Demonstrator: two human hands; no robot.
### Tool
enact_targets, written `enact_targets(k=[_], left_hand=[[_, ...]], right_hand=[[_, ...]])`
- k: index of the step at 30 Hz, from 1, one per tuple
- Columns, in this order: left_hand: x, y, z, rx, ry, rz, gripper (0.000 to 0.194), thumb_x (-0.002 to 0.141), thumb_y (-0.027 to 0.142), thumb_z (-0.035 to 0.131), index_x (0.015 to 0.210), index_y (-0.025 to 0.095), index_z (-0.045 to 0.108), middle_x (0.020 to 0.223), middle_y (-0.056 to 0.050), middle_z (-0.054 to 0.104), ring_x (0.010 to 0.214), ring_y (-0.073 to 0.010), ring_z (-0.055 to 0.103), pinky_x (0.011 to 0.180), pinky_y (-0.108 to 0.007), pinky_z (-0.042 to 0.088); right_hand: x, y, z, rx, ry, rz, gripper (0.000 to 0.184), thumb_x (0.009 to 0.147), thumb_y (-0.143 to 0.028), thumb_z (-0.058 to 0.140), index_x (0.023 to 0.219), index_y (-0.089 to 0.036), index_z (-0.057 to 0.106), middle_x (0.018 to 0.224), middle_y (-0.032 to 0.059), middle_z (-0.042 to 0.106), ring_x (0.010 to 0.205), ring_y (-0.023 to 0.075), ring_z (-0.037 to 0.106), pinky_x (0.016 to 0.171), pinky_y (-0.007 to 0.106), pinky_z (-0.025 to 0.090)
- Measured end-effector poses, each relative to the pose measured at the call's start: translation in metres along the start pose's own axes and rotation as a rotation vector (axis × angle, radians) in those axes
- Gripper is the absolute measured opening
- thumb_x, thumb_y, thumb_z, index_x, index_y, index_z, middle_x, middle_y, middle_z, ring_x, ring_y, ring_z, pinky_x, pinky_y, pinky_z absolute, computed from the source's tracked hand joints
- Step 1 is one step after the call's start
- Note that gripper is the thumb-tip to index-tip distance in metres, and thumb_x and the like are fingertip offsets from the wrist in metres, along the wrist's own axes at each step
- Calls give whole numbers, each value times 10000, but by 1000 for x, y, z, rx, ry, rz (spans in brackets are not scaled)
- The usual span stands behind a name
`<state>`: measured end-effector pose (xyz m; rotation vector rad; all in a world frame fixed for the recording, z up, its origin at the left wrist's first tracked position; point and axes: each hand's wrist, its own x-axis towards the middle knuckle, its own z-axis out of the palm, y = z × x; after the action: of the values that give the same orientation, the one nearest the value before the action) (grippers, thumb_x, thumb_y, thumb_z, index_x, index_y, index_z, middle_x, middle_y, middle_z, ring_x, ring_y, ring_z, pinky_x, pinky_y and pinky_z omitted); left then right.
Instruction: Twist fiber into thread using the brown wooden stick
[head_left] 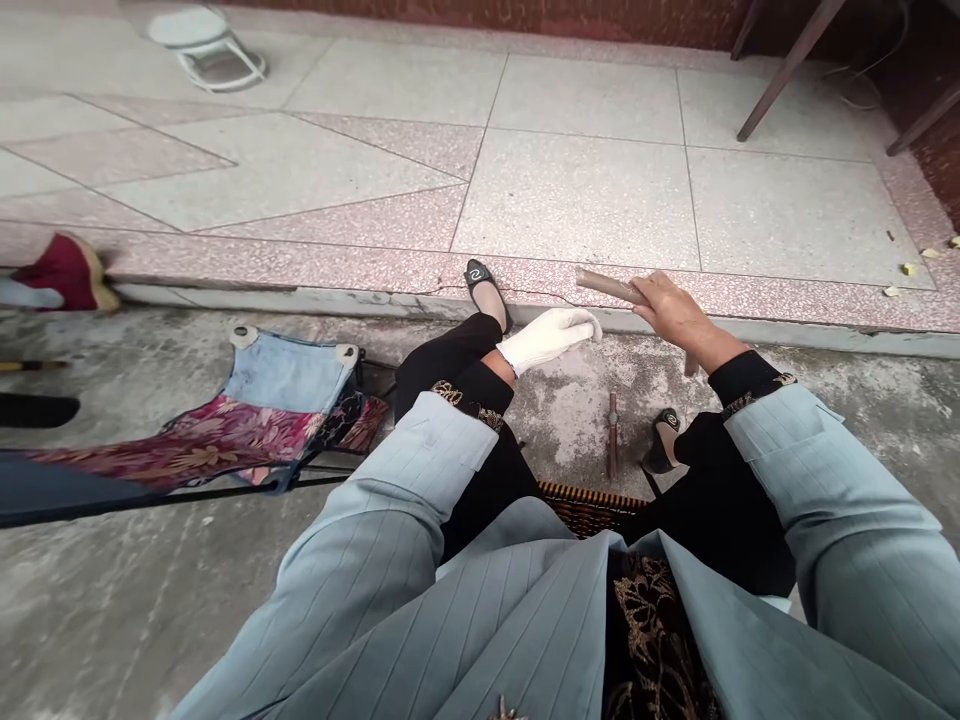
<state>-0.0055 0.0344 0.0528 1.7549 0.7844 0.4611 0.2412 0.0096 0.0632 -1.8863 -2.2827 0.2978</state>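
My left hand (pixel 553 338) wears a white knit glove and hovers over the ground between my knees. Its fingers point right, loosely curved, and nothing shows in them. My bare right hand (pixel 671 308) is wrapped round a brown stick (pixel 611 285) with a pale end, which points left toward the glove. Below the right wrist a brown bit (pixel 691 366) shows; I cannot tell if it belongs to the stick. A slim brown rod (pixel 612 435) with a greyish upper part lies on the concrete between my feet.
A low terrazzo step (pixel 577 200) runs across in front. At left stand a folding chair (pixel 289 375) with patched cloth and another person's red shoe (pixel 64 275). A white stool (pixel 206 45) is farther back. Woven seat edge (pixel 592 505) shows beneath me. Table legs (pixel 787 70) rise at upper right.
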Motion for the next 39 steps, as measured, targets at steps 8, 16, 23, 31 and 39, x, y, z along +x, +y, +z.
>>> enact_targets(k=[8,16,23,31,39], left_hand=[[-2,-12,1,367,-62,38,327,874,356,465,974,154,702,934,-31,705,850,-177,618,809,-265,449],[8,-42,27,155,-20,-43,371,883,443,500,944,120,672,761,-51,635,644,-148,528,606,-262,425],[1,-26,45,119,-351,189,365,948,401,415,1032,159,675,920,-30,669,726,-121,555,690,-224,422],[3,-26,31,484,-267,142,297,903,299,474,1013,147,705,937,-58,697,851,-186,606,777,-260,423],[0,-23,30,-233,-217,5,324,913,418,540,968,118,650,657,1,558,569,-92,496,578,-223,437]], right_hand=[[-25,-18,0,167,-867,-199,234,852,-233,622,1065,-232,718,954,42,715,824,209,623,710,308,415],[-41,-20,-12,483,-224,-56,491,875,-357,592,1336,-190,610,1164,79,696,982,233,633,852,342,456],[-36,-7,-2,110,-50,168,439,932,-361,521,1324,-180,597,1083,132,710,918,270,636,769,345,449],[-41,-31,15,28,-726,-95,255,877,-285,617,1094,-225,737,988,90,733,848,239,646,699,321,432],[-46,-15,-28,832,-409,-91,448,772,-409,700,1180,-224,711,994,30,708,853,181,609,778,311,457]])
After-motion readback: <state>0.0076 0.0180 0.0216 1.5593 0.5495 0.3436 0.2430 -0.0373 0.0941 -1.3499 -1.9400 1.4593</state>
